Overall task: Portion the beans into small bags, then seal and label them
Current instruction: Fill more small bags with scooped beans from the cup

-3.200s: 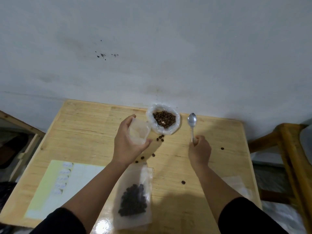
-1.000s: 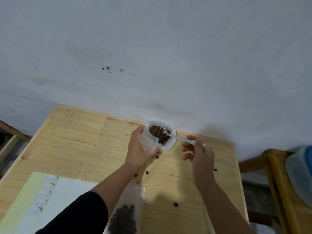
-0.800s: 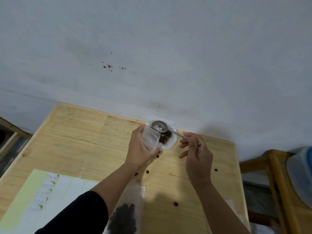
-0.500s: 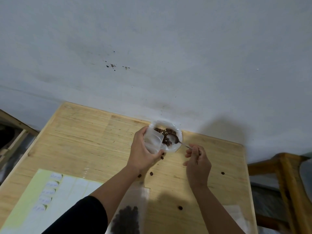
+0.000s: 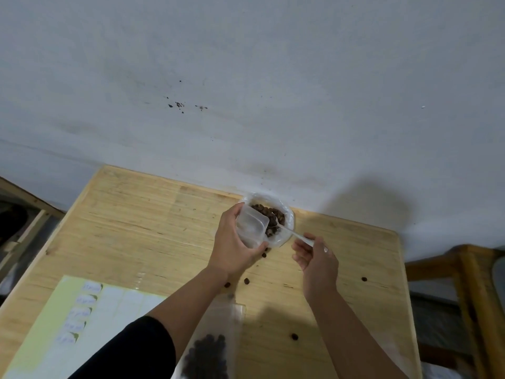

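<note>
My left hand point(image 5: 232, 246) grips a small clear bag point(image 5: 250, 228), held open with its mouth against the big plastic bag of brown beans point(image 5: 284, 236) at the table's far edge. My right hand point(image 5: 317, 258) pinches the handle of a metal spoon point(image 5: 287, 231); the spoon's bowl is down among the beans next to the small bag's mouth. A filled small bag of beans point(image 5: 210, 348) lies flat on the table between my forearms. A sheet of labels point(image 5: 79, 321) lies at the near left.
The wooden table point(image 5: 136, 222) stands against a grey wall. Several loose beans point(image 5: 247, 281) are scattered on the tabletop near my hands. A wooden chair point(image 5: 470, 283) stands to the right, and a wooden frame point(image 5: 24, 228) to the left.
My right hand picked up the spoon from the table and brought it into the bean bag, scooping. My left hand moved the small open bag up against the bean bag.
</note>
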Demonstrator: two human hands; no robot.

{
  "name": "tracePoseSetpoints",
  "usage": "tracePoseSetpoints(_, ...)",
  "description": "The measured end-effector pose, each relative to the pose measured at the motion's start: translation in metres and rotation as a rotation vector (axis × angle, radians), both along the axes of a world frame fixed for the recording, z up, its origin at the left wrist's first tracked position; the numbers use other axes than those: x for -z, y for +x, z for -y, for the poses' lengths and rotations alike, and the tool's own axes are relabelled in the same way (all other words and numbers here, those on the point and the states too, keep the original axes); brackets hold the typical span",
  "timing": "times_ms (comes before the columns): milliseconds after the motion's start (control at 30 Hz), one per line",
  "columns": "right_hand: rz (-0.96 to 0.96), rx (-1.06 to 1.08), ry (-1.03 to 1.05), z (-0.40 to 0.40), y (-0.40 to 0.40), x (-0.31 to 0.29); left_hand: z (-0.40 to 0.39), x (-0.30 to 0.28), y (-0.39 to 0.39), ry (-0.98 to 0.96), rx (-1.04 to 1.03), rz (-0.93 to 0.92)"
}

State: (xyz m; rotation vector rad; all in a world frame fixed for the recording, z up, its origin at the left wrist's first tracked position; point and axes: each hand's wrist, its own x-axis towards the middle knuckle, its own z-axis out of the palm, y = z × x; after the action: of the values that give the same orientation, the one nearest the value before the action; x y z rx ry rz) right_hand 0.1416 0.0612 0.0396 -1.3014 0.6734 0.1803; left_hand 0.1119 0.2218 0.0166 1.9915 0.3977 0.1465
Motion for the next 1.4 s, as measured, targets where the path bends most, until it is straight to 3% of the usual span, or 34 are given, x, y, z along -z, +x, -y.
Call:
tracePoseSetpoints(400,0.224,-0.052,-0.046,0.012,-0.007,-0.061,0.004,-0.003,0.004,0.026,-0.004,0.005)
tracePoseSetpoints(633,0.582,-0.228,-0.469,-0.003,-0.028,-0.066,0.002,-0.003,0.002,0.026,-0.006,0.001)
tracePoseSetpoints(867,0.518,-0.223,-0.753,0.007,-0.023,-0.014,-0.002,-0.002,-0.004,-0.002,-0.004,-0.001)
tracePoseSetpoints(967,0.404,-0.226,-0.688,0.004,-0.025,0.007,-0.002,0.000,-0.004,-0.007,-0.003,0.001)
tracePoseSetpoints(1200,0.069,-0.182,-0.288,-0.026,-0.023,0.019,0.001,0.000,0.000,-0.019,0.039,-0.004)
tracePoseSetpoints(1400,-0.056,-0.073,-0.060,-0.025,-0.014,0.010,-0.001,-0.001,0.000,-0.028,0.054,-0.016)
